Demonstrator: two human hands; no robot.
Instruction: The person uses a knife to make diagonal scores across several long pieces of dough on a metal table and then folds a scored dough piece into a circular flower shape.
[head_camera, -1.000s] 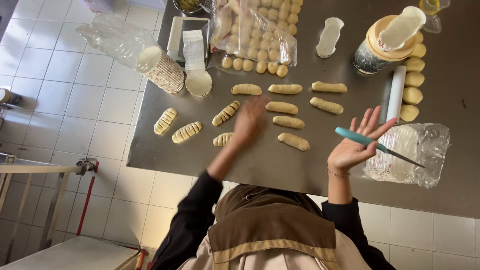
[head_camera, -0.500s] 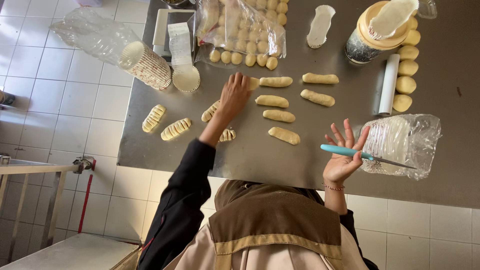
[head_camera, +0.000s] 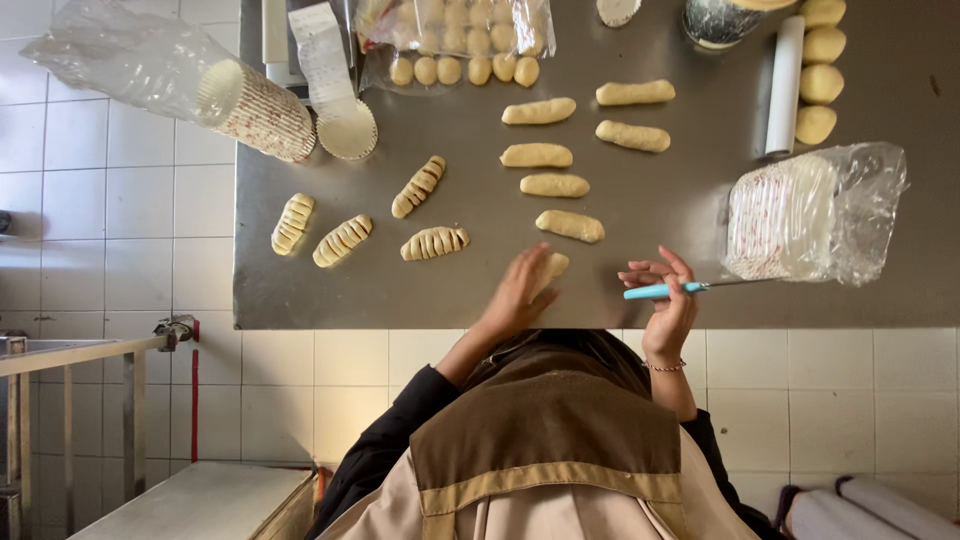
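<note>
Currently the left hand presses flat on a plain dough log at the near edge of the steel tabletop, fingers extended over it. The right hand pinches a teal-handled knife, blade pointing right. Four scored logs lie finished to the left; six smooth logs and dough balls remain unscored. White wall tiles surround the tabletop.
</note>
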